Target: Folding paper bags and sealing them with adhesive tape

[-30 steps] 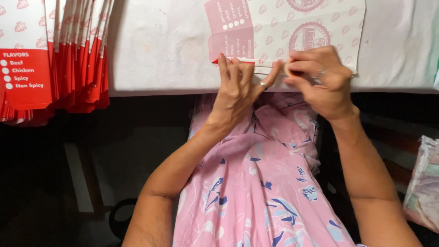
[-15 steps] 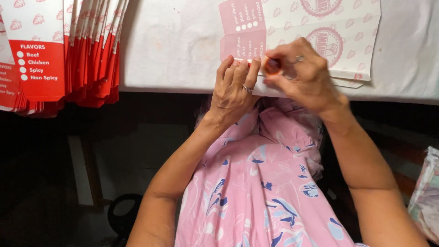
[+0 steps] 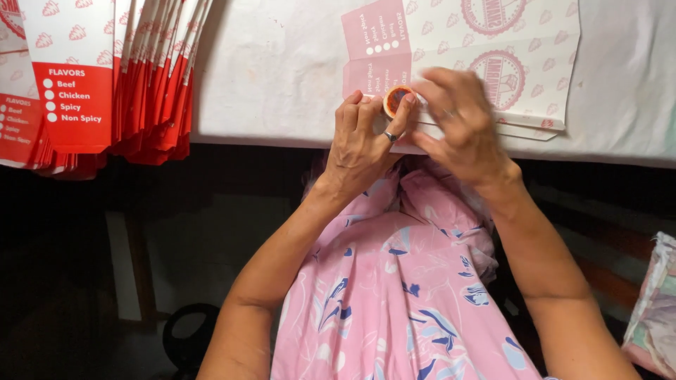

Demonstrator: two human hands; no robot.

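Pinching a small red roll (image 3: 396,100) now, left hand (image 3: 366,141); right hand (image 3: 458,119) blurred, grip unclear.

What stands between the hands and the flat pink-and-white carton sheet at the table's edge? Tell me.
Only a small round orange-red piece, pinched in the left hand fingers just over the flat carton sheet. The right hand lies blurred over the sheet's near edge; contact cannot be told. The stack of red-and-white cartons lies apart on the left.
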